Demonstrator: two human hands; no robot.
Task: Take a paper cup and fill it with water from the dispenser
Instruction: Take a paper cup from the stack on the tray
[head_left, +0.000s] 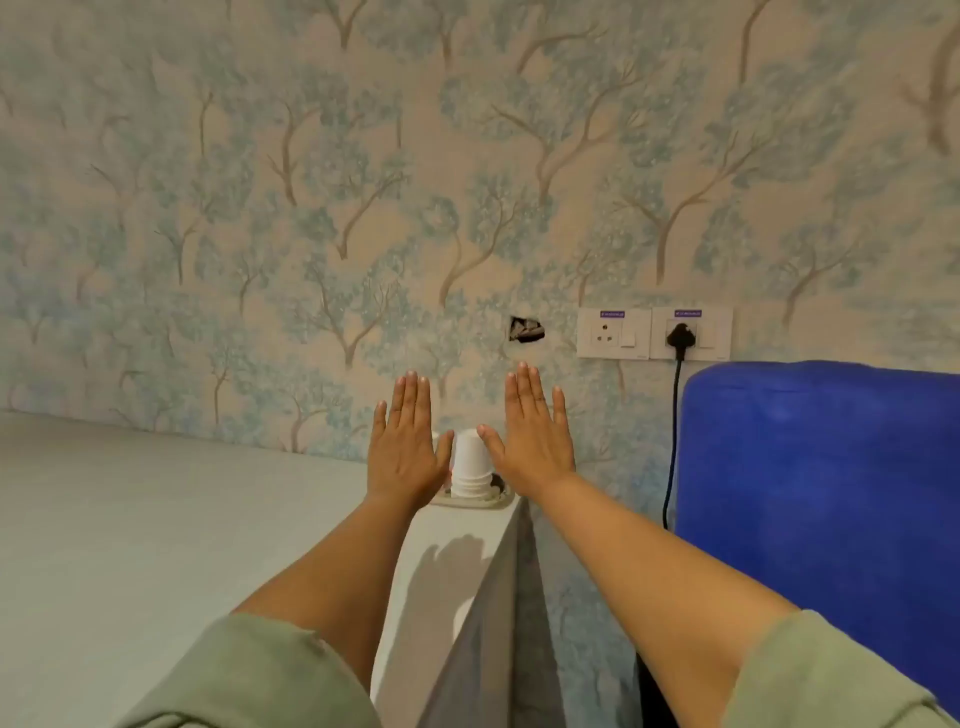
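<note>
A stack of white paper cups (469, 465) stands upside down on a small plate (493, 501) at the far right corner of a pale counter (156, 545). My left hand (405, 441) and my right hand (532, 434) are held out flat, palms down, fingers together and stretched forward, one on each side of the stack. Neither hand holds anything. The thumbs come close to the cups; contact cannot be judged. A large blue object (821, 493), possibly the water bottle on the dispenser, fills the right side. No tap is in view.
The counter ends in a sharp right edge (511, 597) between my forearms, with a gap down to the wall. Wall sockets (654, 332) hold a black plug whose cable (672, 441) hangs beside the blue object. A small hole (525, 330) shows in the tree-patterned wallpaper.
</note>
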